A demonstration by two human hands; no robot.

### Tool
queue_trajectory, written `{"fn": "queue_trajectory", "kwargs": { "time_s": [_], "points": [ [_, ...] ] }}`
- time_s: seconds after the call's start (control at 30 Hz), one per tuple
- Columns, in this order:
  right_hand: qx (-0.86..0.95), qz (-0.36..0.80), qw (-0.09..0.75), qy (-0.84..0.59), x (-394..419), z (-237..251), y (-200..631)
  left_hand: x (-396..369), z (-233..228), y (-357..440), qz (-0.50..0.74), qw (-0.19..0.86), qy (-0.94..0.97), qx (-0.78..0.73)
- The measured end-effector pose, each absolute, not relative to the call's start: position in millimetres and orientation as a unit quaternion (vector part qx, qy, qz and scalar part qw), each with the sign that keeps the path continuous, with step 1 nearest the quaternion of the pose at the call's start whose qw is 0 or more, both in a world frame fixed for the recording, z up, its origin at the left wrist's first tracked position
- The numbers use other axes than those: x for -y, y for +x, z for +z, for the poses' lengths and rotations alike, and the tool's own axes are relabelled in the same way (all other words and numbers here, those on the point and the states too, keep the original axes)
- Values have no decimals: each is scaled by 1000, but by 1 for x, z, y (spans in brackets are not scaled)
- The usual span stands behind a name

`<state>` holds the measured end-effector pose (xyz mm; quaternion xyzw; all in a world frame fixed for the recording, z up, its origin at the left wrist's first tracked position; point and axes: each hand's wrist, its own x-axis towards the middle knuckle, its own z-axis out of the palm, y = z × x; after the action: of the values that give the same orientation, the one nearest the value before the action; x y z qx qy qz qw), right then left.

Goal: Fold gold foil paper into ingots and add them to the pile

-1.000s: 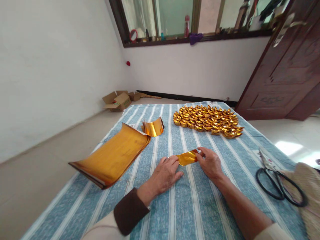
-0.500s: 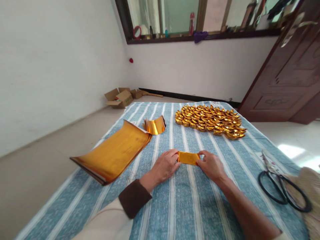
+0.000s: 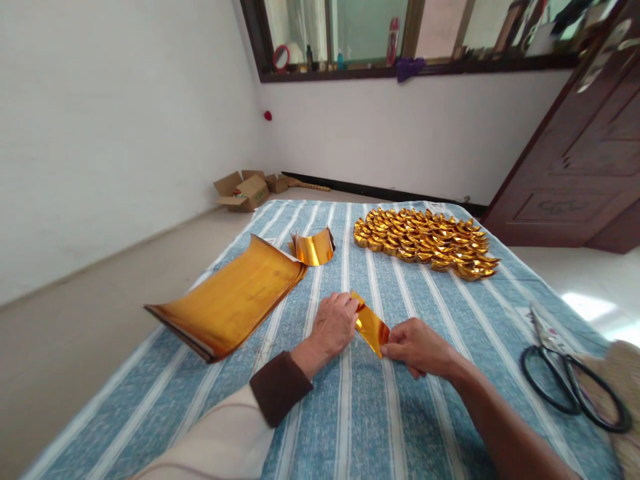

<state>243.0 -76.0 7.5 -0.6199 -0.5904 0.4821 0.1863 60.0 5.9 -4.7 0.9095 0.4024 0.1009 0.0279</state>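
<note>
A folded strip of gold foil paper (image 3: 371, 328) slants between my two hands, just above or on the striped cloth; I cannot tell if it touches. My left hand (image 3: 336, 321) is closed on its upper left end, with the fingers over the foil. At the lower right end, my right hand (image 3: 419, 347) pinches the strip between thumb and fingers. Left of my hands lies a stack of large gold foil sheets (image 3: 235, 293). A small curved stack of gold foil pieces (image 3: 314, 249) stands behind it. Farther right sit rows of folded gold paper ingots (image 3: 425, 241).
Black-handled scissors (image 3: 565, 373) lie at the right edge of the blue-and-white striped cloth (image 3: 320, 427), next to a beige fabric item (image 3: 623, 380). Open cardboard boxes (image 3: 245, 192) stand on the floor by the wall. A brown door (image 3: 570, 160) is at the right.
The foil strip has turned from nearly level to a slant. My right hand has moved down and toward me with its end, while my left hand stays close to its place. The view has shifted slightly.
</note>
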Motion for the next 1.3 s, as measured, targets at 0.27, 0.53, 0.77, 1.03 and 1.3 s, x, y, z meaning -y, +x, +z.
{"fn": "queue_trajectory", "kwargs": {
  "time_s": [0.27, 0.53, 0.77, 1.03, 1.3],
  "points": [
    [612, 232, 444, -612, 62, -13, 260, -34, -12, 71, 115, 93, 960, -237],
    [731, -8, 451, -512, 50, -50, 253, -50, -20, 93, 176, 137, 971, -88],
    [706, -22, 453, -543, 47, -53, 258, -57, -17, 98, 145, 57, 980, -120],
    [770, -34, 333, -544, 50, -44, 254, -22, -2, 51, 120, 75, 972, -189],
    [784, -62, 289, -546, 55, -37, 247, 0, 1, 18, 129, 152, 965, -171]
  ]
}}
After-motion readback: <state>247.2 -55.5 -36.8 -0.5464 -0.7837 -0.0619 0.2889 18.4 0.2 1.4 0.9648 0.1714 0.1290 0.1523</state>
